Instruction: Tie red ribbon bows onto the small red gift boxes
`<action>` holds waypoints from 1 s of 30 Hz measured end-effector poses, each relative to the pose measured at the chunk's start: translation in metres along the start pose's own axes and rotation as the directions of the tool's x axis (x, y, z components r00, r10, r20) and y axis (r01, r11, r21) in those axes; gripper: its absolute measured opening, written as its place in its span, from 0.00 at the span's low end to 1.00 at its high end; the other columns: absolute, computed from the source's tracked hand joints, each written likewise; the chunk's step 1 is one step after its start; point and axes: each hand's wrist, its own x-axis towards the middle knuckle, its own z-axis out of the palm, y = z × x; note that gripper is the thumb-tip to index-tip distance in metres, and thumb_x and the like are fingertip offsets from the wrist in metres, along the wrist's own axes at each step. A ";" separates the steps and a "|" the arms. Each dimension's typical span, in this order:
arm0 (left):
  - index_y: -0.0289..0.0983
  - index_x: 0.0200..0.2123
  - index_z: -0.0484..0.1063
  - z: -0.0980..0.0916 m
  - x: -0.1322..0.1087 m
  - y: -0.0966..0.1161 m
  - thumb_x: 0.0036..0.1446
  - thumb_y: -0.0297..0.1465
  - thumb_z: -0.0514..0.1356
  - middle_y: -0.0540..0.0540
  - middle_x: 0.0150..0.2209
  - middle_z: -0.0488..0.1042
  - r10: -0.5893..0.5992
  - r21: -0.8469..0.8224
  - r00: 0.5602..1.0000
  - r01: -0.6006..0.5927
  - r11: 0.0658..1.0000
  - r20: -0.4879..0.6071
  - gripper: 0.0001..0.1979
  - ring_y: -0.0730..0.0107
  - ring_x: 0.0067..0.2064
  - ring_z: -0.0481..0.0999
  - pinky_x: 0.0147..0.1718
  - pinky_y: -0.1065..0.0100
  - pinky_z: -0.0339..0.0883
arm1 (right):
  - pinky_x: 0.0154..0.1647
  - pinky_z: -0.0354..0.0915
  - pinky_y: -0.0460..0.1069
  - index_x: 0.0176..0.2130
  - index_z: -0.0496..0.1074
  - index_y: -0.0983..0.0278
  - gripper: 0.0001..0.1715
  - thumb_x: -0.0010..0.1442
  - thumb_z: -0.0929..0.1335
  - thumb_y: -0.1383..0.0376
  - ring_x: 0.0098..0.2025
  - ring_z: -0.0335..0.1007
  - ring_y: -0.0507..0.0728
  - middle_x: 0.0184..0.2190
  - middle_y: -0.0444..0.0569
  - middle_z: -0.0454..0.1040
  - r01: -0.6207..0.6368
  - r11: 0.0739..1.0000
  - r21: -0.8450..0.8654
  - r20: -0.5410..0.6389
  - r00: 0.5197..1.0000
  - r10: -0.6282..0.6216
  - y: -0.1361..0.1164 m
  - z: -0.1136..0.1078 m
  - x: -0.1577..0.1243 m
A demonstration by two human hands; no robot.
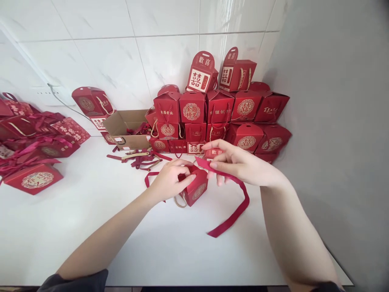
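Fingers of the left hand (170,180) close over a small red cardboard gift box (197,190); the right hand (240,164), just beside, pinches a long crimson fabric ribbon (235,209).

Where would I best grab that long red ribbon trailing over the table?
I'd pinch its loose end, coming from above on the near side. The ribbon is thin and lies flat on the white table there; its upper end is pinched in the right hand beside the small red box.
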 end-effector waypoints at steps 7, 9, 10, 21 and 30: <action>0.38 0.28 0.73 -0.008 0.002 -0.006 0.62 0.30 0.50 0.47 0.46 0.77 -0.051 -0.167 0.980 0.084 0.982 0.194 0.14 0.63 0.50 0.73 0.52 0.63 0.64 | 0.38 0.68 0.49 0.61 0.56 0.59 0.27 0.65 0.63 0.64 0.37 0.77 0.56 0.31 0.45 0.80 -0.123 0.943 -0.309 0.170 0.968 0.182 0.009 0.001 0.003; 0.39 0.30 0.74 -0.005 0.001 -0.010 0.61 0.30 0.50 0.48 0.48 0.76 -0.036 -0.173 0.977 0.073 0.982 0.210 0.13 0.63 0.52 0.72 0.53 0.63 0.63 | 0.35 0.67 0.48 0.62 0.56 0.58 0.28 0.64 0.63 0.65 0.36 0.78 0.56 0.31 0.45 0.80 -0.146 0.926 -0.349 0.193 0.955 0.224 0.013 0.003 0.007; 0.40 0.32 0.75 -0.003 0.000 -0.011 0.61 0.30 0.50 0.48 0.48 0.76 -0.033 -0.177 0.977 0.071 0.982 0.212 0.13 0.63 0.52 0.71 0.53 0.63 0.63 | 0.35 0.67 0.48 0.63 0.55 0.58 0.28 0.64 0.62 0.65 0.36 0.78 0.56 0.32 0.45 0.80 -0.151 0.922 -0.356 0.190 0.954 0.230 0.015 0.005 0.009; 0.40 0.39 0.75 0.005 -0.002 -0.018 0.59 0.31 0.53 0.47 0.43 0.77 -0.070 -0.225 0.984 0.106 0.969 0.162 0.11 0.62 0.47 0.73 0.49 0.62 0.66 | 0.33 0.66 0.46 0.65 0.53 0.58 0.30 0.65 0.62 0.64 0.36 0.77 0.56 0.32 0.45 0.80 -0.140 0.909 -0.392 0.117 0.973 0.200 0.007 0.007 0.009; 0.40 0.39 0.75 0.007 -0.003 -0.019 0.60 0.30 0.53 0.46 0.45 0.76 -0.051 -0.238 0.986 0.089 0.967 0.161 0.11 0.62 0.48 0.73 0.50 0.62 0.66 | 0.35 0.66 0.48 0.63 0.56 0.57 0.28 0.64 0.61 0.66 0.35 0.77 0.56 0.32 0.44 0.80 -0.159 0.871 -0.465 0.099 0.968 0.230 0.018 0.011 0.016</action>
